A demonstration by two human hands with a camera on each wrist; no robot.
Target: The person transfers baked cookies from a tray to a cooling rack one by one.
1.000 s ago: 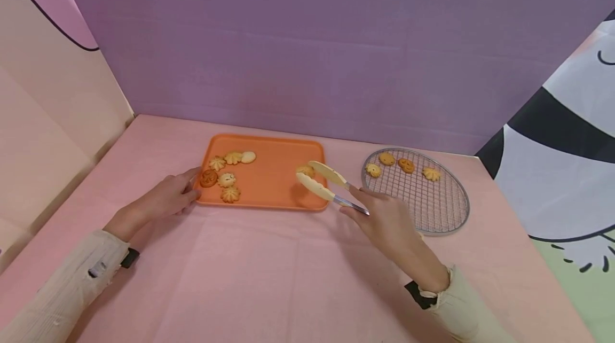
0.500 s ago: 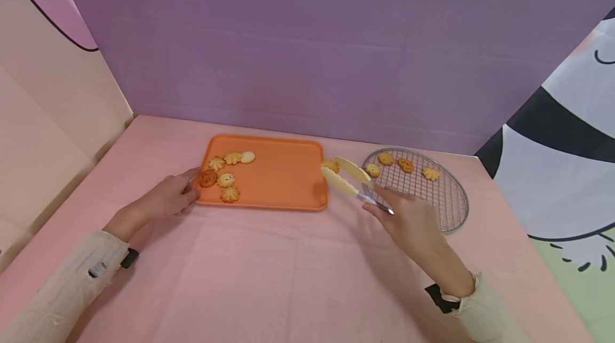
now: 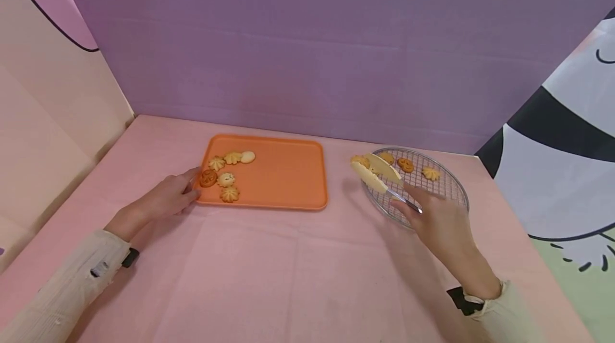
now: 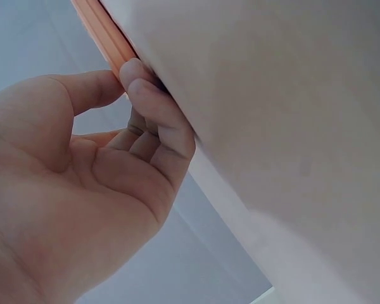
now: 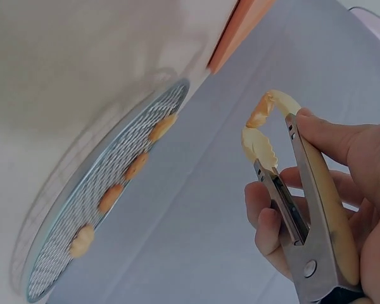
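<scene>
My right hand (image 3: 439,223) grips cream-tipped metal tongs (image 3: 379,176), also seen in the right wrist view as tongs (image 5: 304,202). The tong tips pinch a small cookie (image 3: 359,161), held cookie (image 5: 259,114), just above the left edge of a round wire rack (image 3: 434,201). Several cookies (image 3: 405,164) lie on the rack's far part. My left hand (image 3: 165,199) rests at the left edge of an orange tray (image 3: 283,177), fingers curled against its rim (image 4: 104,41). Several cookies (image 3: 226,178) sit in the tray's left part.
A pink cloth (image 3: 269,273) covers the table. A purple wall (image 3: 307,49) stands behind, a cream panel (image 3: 43,108) at the left, and a black-and-white patterned panel (image 3: 562,140) at the right.
My right hand has carried the tongs and the pinched cookie rightward, from over the tray's right part to the rack's left edge. My left hand has stayed at the tray.
</scene>
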